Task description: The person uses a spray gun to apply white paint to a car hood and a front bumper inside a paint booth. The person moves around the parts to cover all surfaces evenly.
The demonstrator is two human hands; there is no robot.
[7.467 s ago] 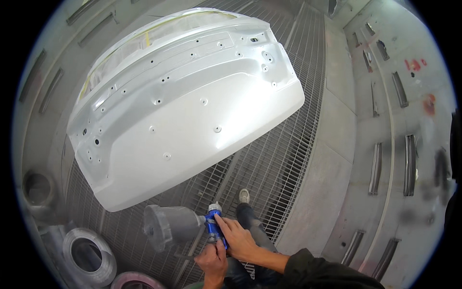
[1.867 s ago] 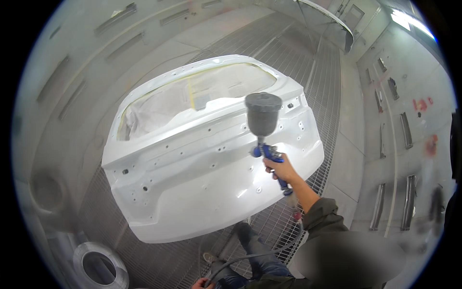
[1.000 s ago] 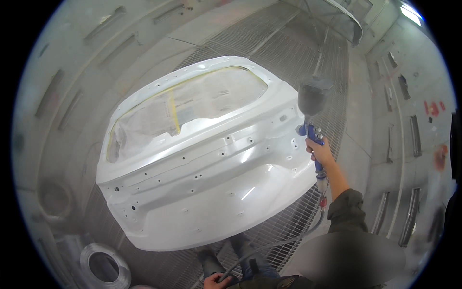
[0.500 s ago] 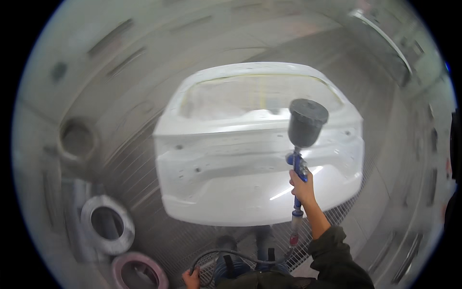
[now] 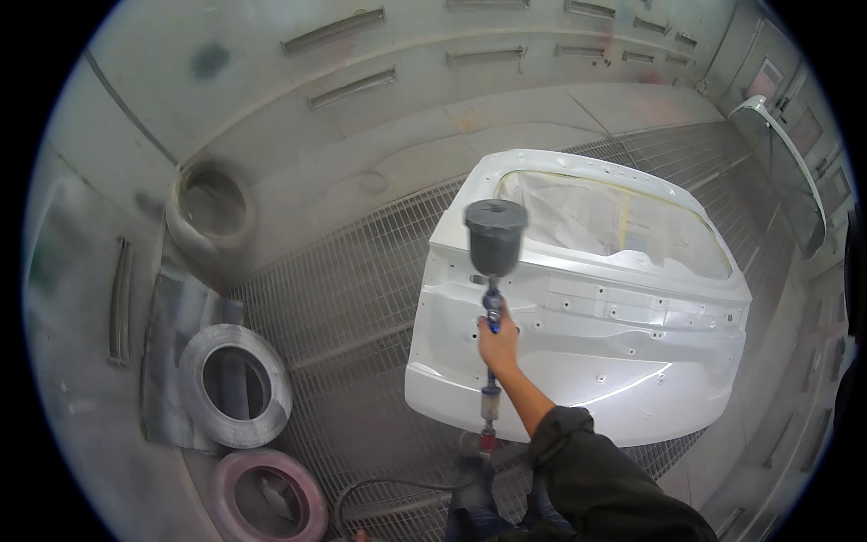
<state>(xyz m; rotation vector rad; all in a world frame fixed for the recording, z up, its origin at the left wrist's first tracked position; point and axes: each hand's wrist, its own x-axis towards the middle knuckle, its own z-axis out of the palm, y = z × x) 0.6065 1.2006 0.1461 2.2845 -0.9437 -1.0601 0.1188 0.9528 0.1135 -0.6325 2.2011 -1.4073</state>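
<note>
My right hand (image 5: 498,346) is wrapped round the grip of a blue spray gun (image 5: 492,303), held upright with a grey paint cup (image 5: 495,239) on top. The gun is in front of the left part of a white car tailgate (image 5: 591,366), whose window opening (image 5: 578,217) is masked with pale sheeting and yellow tape. Below the grip hangs a fitting with a red end (image 5: 488,443). A dark air hose (image 5: 397,483) loops to the lower edge. There only a sliver of my left hand (image 5: 361,536) shows, closed at the hose; most of it is hidden.
Metal floor grating (image 5: 352,361) surrounds the tailgate. At left, a grey tyre (image 5: 190,388) and a pinkish tyre (image 5: 312,506) lie near the wall, with another overspray-covered tyre (image 5: 239,217) farther back. A curved panel (image 5: 795,181) leans at the far right. Slotted vents (image 5: 334,32) line the walls.
The view has swung left, so the tailgate now appears farther right. My right hand and the spray gun have passed from the tailgate's right part to its left. My left hand has sunk mostly out of view.
</note>
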